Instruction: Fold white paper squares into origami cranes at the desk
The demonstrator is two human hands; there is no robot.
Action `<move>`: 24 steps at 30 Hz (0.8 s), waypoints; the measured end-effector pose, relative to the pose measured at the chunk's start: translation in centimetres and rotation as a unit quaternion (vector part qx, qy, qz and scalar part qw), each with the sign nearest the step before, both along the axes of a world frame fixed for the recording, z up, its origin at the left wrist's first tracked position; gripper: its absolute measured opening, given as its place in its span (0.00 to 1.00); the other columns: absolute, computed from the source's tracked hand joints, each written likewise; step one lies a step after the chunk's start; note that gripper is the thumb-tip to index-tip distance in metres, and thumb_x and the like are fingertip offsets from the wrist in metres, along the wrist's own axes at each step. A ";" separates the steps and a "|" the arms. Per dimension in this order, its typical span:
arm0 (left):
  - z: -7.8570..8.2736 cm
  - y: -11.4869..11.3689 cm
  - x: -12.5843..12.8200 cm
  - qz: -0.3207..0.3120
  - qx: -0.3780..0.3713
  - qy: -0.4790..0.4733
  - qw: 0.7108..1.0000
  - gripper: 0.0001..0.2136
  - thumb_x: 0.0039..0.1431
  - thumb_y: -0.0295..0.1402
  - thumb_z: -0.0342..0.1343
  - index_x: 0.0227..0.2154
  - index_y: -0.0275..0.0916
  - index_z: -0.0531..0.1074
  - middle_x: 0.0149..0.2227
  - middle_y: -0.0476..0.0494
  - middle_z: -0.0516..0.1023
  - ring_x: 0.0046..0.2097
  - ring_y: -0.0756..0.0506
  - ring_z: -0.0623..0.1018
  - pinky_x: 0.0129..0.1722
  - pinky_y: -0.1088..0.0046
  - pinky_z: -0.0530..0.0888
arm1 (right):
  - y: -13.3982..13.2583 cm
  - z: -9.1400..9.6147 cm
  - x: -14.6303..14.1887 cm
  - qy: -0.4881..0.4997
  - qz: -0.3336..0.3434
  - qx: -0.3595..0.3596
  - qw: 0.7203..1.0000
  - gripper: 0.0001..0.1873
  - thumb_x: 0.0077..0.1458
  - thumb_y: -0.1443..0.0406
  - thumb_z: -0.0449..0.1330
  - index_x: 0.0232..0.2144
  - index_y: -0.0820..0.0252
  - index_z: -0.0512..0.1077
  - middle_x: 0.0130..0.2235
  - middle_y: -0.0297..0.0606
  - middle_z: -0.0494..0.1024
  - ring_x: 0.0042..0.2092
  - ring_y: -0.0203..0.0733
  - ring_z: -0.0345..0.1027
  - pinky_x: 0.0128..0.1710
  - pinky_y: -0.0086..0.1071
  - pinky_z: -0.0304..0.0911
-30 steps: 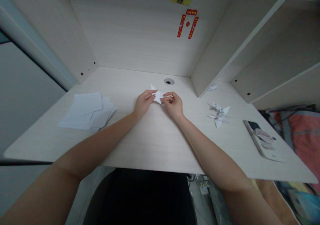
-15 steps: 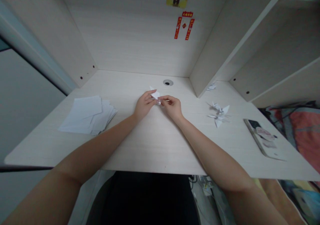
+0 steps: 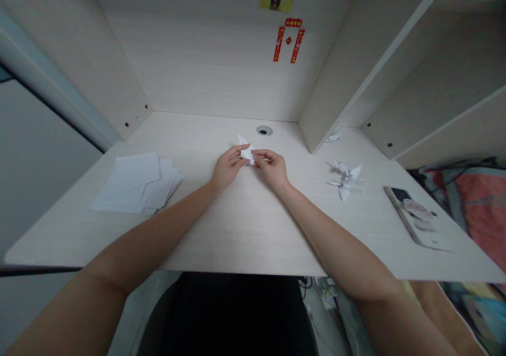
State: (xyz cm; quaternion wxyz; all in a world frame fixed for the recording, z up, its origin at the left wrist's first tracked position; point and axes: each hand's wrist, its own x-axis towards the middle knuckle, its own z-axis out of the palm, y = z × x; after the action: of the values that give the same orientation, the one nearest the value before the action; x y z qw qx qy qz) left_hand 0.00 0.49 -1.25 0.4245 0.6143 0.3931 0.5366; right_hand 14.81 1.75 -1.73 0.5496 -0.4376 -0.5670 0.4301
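A small piece of folded white paper (image 3: 247, 154) is held between my two hands over the middle of the desk, with a pointed tip rising at its upper left. My left hand (image 3: 228, 165) pinches its left side between thumb and fingers. On the other side, my right hand (image 3: 272, 167) grips the right edge with its fingertips. Fingers cover part of the paper, so its full shape is hidden. Several folded paper cranes (image 3: 344, 179) lie in a cluster to the right of my right hand.
A stack of white paper sheets (image 3: 136, 184) lies on the left of the desk (image 3: 237, 229). At the right is a phone (image 3: 415, 219). Behind my hands is a round cable hole (image 3: 264, 131). An upright divider panel (image 3: 336, 82) stands at the back right, with more folded paper (image 3: 332, 136) beside it.
The folded paper has turned between my fingers and shows a different side. My right fingertips have shifted slightly up along its edge. Both hands stay in nearly the same place.
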 end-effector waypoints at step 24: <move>0.0 -0.2 -0.1 -0.020 0.001 0.000 1.000 0.21 0.51 0.30 0.57 0.51 0.37 0.68 0.52 0.37 0.72 0.50 0.43 0.75 0.52 0.63 0.70 | 0.4 -0.4 0.1 0.035 0.014 -0.029 0.999 0.12 0.43 0.61 0.60 0.31 0.61 0.75 0.25 0.35 0.76 0.25 0.33 0.65 0.28 0.30 0.64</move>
State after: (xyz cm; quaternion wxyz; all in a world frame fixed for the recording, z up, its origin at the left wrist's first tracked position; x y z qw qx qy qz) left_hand -0.07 0.32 -1.27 0.4343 0.6225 0.3802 0.5286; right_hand 14.90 2.16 -2.10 0.5498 -0.4301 -0.5410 0.4692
